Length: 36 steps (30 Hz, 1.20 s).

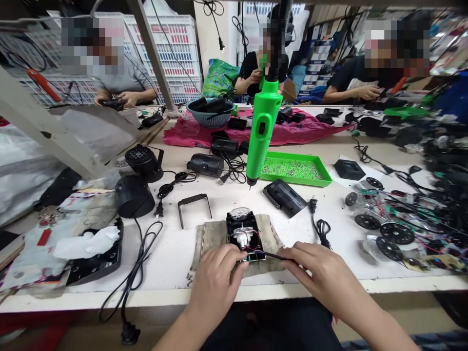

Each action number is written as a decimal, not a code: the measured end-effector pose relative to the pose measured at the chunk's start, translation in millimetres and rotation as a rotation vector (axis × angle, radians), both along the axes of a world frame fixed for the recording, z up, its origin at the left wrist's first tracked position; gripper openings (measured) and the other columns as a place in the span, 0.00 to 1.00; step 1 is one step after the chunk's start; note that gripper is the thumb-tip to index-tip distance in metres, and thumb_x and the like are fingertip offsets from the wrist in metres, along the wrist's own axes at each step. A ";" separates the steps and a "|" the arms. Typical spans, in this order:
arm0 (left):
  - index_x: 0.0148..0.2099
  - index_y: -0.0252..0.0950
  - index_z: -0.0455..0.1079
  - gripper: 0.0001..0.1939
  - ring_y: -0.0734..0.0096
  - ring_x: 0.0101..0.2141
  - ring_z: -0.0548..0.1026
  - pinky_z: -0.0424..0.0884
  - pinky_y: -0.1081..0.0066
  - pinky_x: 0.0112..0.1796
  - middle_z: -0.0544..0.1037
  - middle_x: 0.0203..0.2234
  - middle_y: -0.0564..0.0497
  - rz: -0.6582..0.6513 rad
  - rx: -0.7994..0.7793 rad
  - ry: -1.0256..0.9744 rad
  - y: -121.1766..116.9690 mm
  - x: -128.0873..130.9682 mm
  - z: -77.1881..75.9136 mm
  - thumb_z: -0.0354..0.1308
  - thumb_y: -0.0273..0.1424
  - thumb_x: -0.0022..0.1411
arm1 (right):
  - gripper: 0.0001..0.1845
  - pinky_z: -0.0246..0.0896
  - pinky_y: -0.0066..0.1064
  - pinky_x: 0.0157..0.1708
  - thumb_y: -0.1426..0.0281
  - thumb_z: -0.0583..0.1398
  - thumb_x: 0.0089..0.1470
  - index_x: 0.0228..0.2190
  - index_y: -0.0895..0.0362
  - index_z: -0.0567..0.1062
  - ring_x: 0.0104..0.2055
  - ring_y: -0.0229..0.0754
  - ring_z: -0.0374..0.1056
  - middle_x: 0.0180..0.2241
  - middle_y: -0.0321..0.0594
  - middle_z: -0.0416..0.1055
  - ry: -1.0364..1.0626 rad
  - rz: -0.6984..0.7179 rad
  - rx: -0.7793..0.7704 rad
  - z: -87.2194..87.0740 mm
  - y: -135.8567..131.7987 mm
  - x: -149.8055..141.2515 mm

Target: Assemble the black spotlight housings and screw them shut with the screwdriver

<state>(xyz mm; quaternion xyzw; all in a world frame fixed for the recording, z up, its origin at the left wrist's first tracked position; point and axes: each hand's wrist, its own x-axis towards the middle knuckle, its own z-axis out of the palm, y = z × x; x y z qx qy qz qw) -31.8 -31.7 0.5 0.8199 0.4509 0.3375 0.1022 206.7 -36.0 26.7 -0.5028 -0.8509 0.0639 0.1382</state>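
Observation:
An open black plastic housing (241, 229) lies on a worn beige cloth pad (210, 241), with a white part and thin red wires inside it. My left hand (215, 278) is at the housing's near end, its fingers pinching a small circuit board (251, 257). My right hand (321, 273) grips a thin black wire (276, 255) that runs to that board. A green electric screwdriver (263, 126) hangs on its cord above the white workbench (175, 258), well beyond both hands. My fingers hide the board's lower edge.
A green tray of small screws (294, 168) sits beyond the pad. Black housings, power cords and a metal bracket (195, 204) surround it. Wired round parts (397, 233) pile up on the right. Several co-workers (120, 83) work across the bench behind a pink cloth (256, 134).

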 end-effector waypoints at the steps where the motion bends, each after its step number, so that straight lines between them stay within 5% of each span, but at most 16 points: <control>1: 0.41 0.38 0.67 0.04 0.66 0.35 0.75 0.71 0.65 0.35 0.76 0.34 0.50 0.003 -0.012 -0.019 -0.1 2.9 -1.1 0.52 0.26 0.65 | 0.10 0.59 0.32 0.31 0.68 0.52 0.63 0.40 0.52 0.73 0.31 0.42 0.71 0.29 0.37 0.73 -0.010 -0.004 0.059 0.3 -0.4 -0.7; 7: 0.39 0.38 0.67 0.02 0.67 0.33 0.75 0.72 0.67 0.33 0.75 0.32 0.50 0.050 -0.033 -0.102 -1.7 17.7 -6.6 0.54 0.27 0.64 | 0.12 0.51 0.34 0.29 0.76 0.51 0.61 0.26 0.56 0.69 0.26 0.43 0.67 0.23 0.37 0.68 -0.143 -0.132 0.269 9.1 17.1 -31.1; 13: 0.39 0.38 0.67 0.02 0.66 0.33 0.76 0.72 0.68 0.33 0.75 0.32 0.50 0.061 -0.051 -0.113 -3.0 19.6 -8.1 0.54 0.27 0.64 | 0.10 0.51 0.33 0.27 0.80 0.54 0.54 0.25 0.56 0.70 0.24 0.40 0.67 0.22 0.36 0.70 -0.162 -0.042 0.171 14.6 31.1 -48.5; 22: 0.40 0.39 0.68 0.03 0.66 0.32 0.77 0.73 0.69 0.31 0.75 0.33 0.50 0.069 -0.089 -0.155 -3.6 17.0 -10.3 0.54 0.29 0.64 | 0.20 0.55 0.43 0.46 0.82 0.52 0.55 0.46 0.55 0.73 0.30 0.42 0.70 0.29 0.37 0.74 -0.131 0.017 0.085 18.6 12.5 -23.1; 32: 0.41 0.40 0.67 0.04 0.71 0.35 0.77 0.73 0.74 0.35 0.75 0.33 0.52 -0.015 -0.105 -0.173 -5.0 13.7 -12.2 0.54 0.28 0.64 | 0.09 0.58 0.33 0.23 0.78 0.51 0.59 0.33 0.57 0.71 0.25 0.44 0.73 0.25 0.37 0.74 -0.037 -0.306 -0.053 5.4 9.1 -61.5; 36: 0.42 0.40 0.68 0.05 0.71 0.35 0.77 0.73 0.73 0.36 0.75 0.33 0.52 0.012 -0.105 -0.186 -6.1 16.2 -13.9 0.55 0.27 0.63 | 0.07 0.55 0.31 0.19 0.75 0.53 0.59 0.34 0.58 0.71 0.21 0.43 0.72 0.23 0.37 0.75 -0.042 -0.326 -0.034 4.1 6.0 -60.8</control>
